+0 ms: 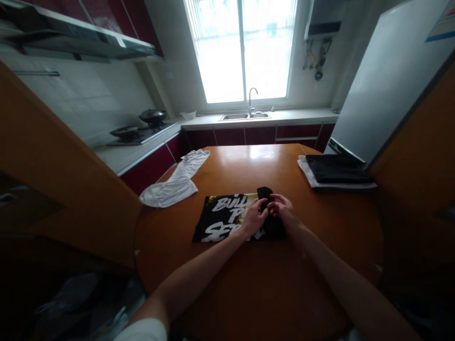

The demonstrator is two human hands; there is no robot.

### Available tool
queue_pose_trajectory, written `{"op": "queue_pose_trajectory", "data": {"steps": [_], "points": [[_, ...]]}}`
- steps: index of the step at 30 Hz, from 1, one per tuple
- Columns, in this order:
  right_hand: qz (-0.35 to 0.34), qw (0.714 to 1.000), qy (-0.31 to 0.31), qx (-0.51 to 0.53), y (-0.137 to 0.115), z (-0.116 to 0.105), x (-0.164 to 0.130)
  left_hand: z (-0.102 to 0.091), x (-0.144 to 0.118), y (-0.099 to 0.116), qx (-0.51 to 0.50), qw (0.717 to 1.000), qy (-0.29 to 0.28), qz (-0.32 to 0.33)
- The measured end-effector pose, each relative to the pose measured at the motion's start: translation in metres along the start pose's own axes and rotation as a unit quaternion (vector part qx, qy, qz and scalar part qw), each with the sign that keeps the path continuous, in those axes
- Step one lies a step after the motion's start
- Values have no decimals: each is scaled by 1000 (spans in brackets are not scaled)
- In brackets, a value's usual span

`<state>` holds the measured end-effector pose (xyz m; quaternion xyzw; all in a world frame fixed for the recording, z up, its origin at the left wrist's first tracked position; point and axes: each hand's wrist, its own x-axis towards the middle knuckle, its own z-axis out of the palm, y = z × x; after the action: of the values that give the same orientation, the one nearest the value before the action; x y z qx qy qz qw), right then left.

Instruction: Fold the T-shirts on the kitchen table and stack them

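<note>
A black T-shirt (209, 220) with white brush lettering and yellow specks lies partly folded on the wooden table. Its right part is plain black cloth turned over the print, with a narrow flap sticking up at the far edge. My left hand (255, 218) rests over the lettering, its curled fingers gripping the edge of that plain cloth. Facing it from the right, my right hand (283, 208) has its fingers bent and pinching the same black cloth. The fingertips of both hands nearly meet there, and the cloth between them is partly hidden.
On the table's left edge lies a crumpled white garment (174, 182). A stack of folded clothes (337, 169), black over white, sits at the far right near the fridge (394, 85). Beyond the round table (249, 284) are a sink (234, 116) and a stove (142, 135).
</note>
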<state>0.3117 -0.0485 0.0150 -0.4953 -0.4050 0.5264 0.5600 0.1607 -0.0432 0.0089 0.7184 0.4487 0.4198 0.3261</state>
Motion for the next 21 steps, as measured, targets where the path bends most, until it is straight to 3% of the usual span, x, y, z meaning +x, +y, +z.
{"op": "queue_pose_trajectory", "data": {"steps": [3, 6, 9, 12, 16, 18, 21], "points": [[-113, 988, 79, -71, -3, -4, 0, -7, 6, 8, 9, 1000, -8, 10], [-211, 963, 92, -139, -9, 0, -10, -36, 15, 25, -43, 999, -8, 3], [-306, 930, 31, -203, -10, 14, -27, -86, 18, 44, -134, 990, -33, -39], [-390, 867, -70, -300, -4, 32, -46, -143, 11, 49, -186, 975, -60, -105], [-419, 774, -180, -440, 13, 53, -61, -200, -13, 17, -157, 973, -51, -159], [-413, 741, -215, -483, 21, 60, -65, -214, -28, -11, -110, 979, -36, -168], [-398, 720, -246, -514, 28, 64, -67, -221, -46, -49, -53, 983, -13, -173]]}}
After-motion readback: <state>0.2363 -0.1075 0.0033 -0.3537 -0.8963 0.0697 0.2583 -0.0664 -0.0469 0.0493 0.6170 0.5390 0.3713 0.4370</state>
